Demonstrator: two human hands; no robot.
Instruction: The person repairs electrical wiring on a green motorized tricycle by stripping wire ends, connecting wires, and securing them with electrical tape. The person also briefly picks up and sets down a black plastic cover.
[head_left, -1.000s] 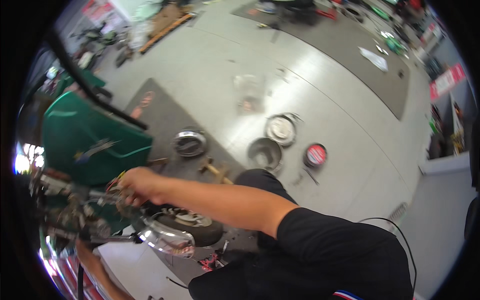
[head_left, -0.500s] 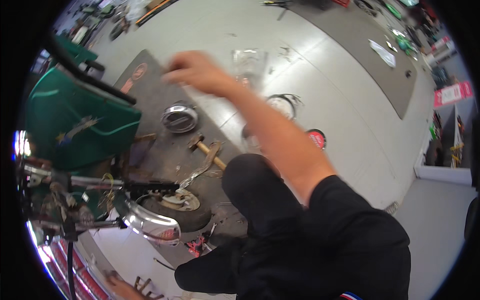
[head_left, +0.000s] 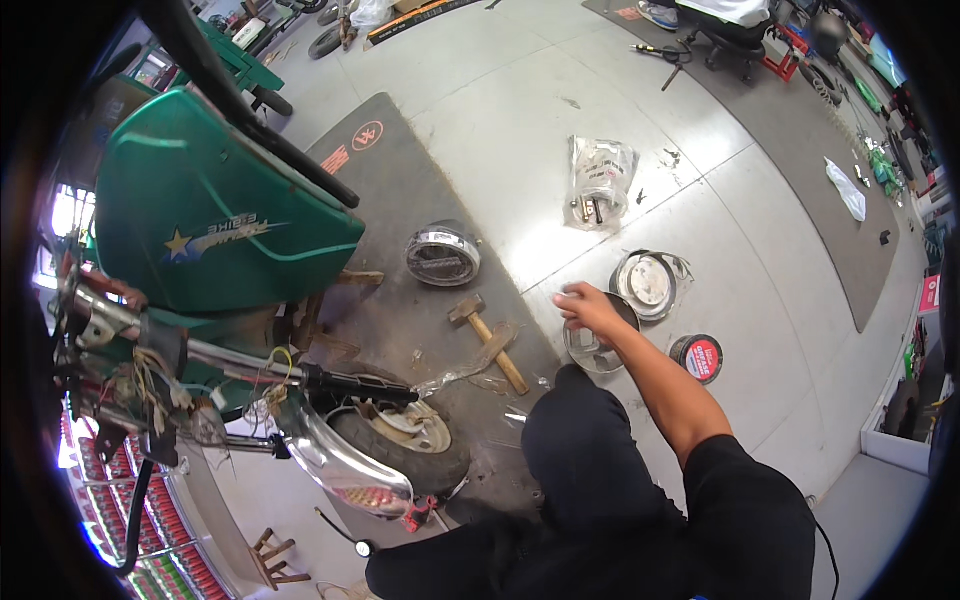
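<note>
Metal bowl (head_left: pixel 588 354) sits just right of the centre of the frame, on the pale floor (head_left: pixel 520 120), close beside the edge of the dark mat (head_left: pixel 400 200). The green body panel (head_left: pixel 230 190) fills the upper left, well apart from it, and the small tyre (head_left: pixel 435 465) lies below the centre. At the bowl's upper right is a round part with a pale centre (head_left: pixel 648 284); whether the two touch, I cannot tell. The hammer (head_left: pixel 510 368) is to its left on the mat, its handle slanting toward the lower right, and the red-lidded tub (head_left: pixel 697 357) is to its right. My right hand (head_left: pixel 590 308) is the nearer one, as my left hand is out of view. It covers the bowl's upper part, so most of the visible bowl lies below my fingers. The bowl looks round, so I find no long axis. My fingers are loosely bent; whether they grip the rim or some small thing, I cannot tell.
</note>
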